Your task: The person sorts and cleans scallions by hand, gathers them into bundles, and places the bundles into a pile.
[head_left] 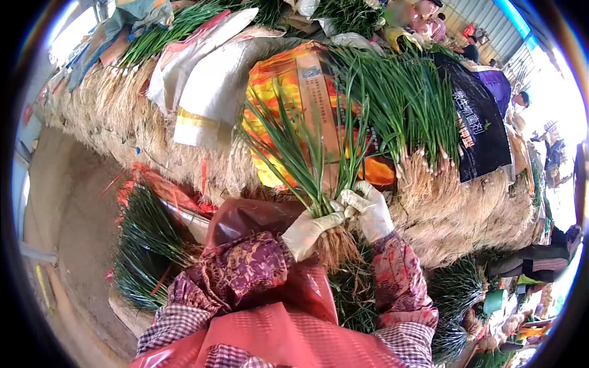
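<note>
Green onions (317, 202), slender with stringy tan roots (337, 248), gripped in both gloved hands (311, 232) (369, 211).

Wears off-white rubber gloves (307, 233), floral purple-and-red cloth sleeves (248, 267) and a red plastic apron (276, 337). Shows yellow, orange and red flame patterning on the large plastic sack (270, 73), deep green on the slender leaves (313, 178).

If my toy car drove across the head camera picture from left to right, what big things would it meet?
Dark green bundle of plants → left gloved hand → right gloved hand → black bag with writing.
</note>
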### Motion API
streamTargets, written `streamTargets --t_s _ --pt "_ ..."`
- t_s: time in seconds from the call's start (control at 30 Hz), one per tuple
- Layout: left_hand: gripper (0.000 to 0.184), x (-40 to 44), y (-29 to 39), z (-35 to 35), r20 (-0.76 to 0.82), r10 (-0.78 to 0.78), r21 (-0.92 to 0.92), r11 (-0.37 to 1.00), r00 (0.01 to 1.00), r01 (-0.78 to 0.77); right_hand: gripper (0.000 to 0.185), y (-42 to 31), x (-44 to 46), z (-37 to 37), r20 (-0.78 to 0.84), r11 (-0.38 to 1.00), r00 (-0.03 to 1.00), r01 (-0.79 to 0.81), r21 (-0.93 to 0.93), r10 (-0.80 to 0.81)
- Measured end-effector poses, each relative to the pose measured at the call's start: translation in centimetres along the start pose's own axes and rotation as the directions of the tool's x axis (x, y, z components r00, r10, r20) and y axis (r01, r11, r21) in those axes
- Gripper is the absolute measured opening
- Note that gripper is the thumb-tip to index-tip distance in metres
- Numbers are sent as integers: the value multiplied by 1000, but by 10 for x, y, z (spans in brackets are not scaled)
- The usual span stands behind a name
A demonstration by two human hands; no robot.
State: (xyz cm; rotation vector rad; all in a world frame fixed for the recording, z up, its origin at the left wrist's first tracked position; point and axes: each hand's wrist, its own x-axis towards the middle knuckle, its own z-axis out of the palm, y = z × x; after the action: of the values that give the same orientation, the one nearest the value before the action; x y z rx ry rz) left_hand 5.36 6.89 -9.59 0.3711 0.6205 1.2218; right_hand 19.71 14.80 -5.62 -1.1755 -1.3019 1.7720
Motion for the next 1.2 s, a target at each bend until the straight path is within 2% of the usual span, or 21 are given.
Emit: streamTargets --t_s 0.03,0.13,0.17,0.3,0.33,0.37,0.4,0.47,0.5,0.57,0.6,0.67,0.73,0.8,0.83,0.87,0.9,0.93,0.97,1.07,1.2 --pt "16 -2 -3 0 17 26 0 1000 1000 -26 15 -2 -6 4 -10 995 995 -100 22 101" --pt "16 -9 -3 2 -138 -13 -4 1000 990 13 15 17 0 7 9 990 1000 7 141 -8" --pt "15 -15 3 7 -152 -27 7 1000 988 28 11 18 1 5 -17 999 999 39 31 -39" --pt "20 -24 5 -22 55 -17 -86 996 998 22 16 4 4 -22 -37 931 982 185 314 -183" --pt "21 -29 5 -25 56 -28 -117 993 998 34 22 6 -10 -31 -107 955 951 280 -93 -289" --pt "21 -34 10 -26 57 -38 -141 989 998 46 26 9 -23 -41 32 908 989 145 -394 -144" --pt "22 -39 15 -28 60 -47 -163 985 997 57 29 8 -35 -44 117 743 992 49 -667 39" --pt "21 -42 15 -38 185 11 -285 957 983 44 38 6 -56 -24 67 404 843 -184 -896 534" --pt "20 -37 11 -44 314 16 -400 909 949 117 45 4 -58 -14 53 242 824 -104 -965 565" --pt "14 -32 5 -43 438 53 -536 817 898 213 48 20 -54 -4 212 774 943 -69 -629 257" --pt "12 -33 3 -39 465 43 -554 793 884 253 49 30 -48 1 204 932 977 12 -362 66" --pt "9 -36 1 -32 514 28 -578 750 857 321 45 51 -19 19 246 1000 969 -15 19 9" --pt "7 -42 4 -25 448 33 -522 821 893 232 27 37 -15 35 352 949 935 -67 308 -48" --pt "10 -58 29 -4 108 -181 -292 934 978 205 15 33 -8 33 243 958 970 -75 278 5" --pt "13 -54 23 -16 147 -162 -305 931 976 200 10 30 -11 33 167 961 985 -82 263 38" --pt "12 -50 12 -32 153 -164 -256 946 975 199 9 38 -8 29 99 979 977 194 -63 -187" --pt "12 -43 1 -49 163 -165 -202 959 973 197 9 53 0 23 112 817 902 427 -387 -418" --pt "11 -38 -3 -57 173 -169 -141 971 970 194 9 60 6 20 200 507 770 568 -649 -606" --pt "10 -44 2 -33 142 -75 -256 960 987 110 11 51 0 24 188 325 772 457 -828 -608" --pt "7 -39 -3 -33 113 -62 -333 938 992 96 10 67 2 22 89 303 642 475 -826 -762" --pt "8 -33 -8 -34 105 -37 -378 923 994 74 10 75 9 31 -25 355 593 448 -821 -805"
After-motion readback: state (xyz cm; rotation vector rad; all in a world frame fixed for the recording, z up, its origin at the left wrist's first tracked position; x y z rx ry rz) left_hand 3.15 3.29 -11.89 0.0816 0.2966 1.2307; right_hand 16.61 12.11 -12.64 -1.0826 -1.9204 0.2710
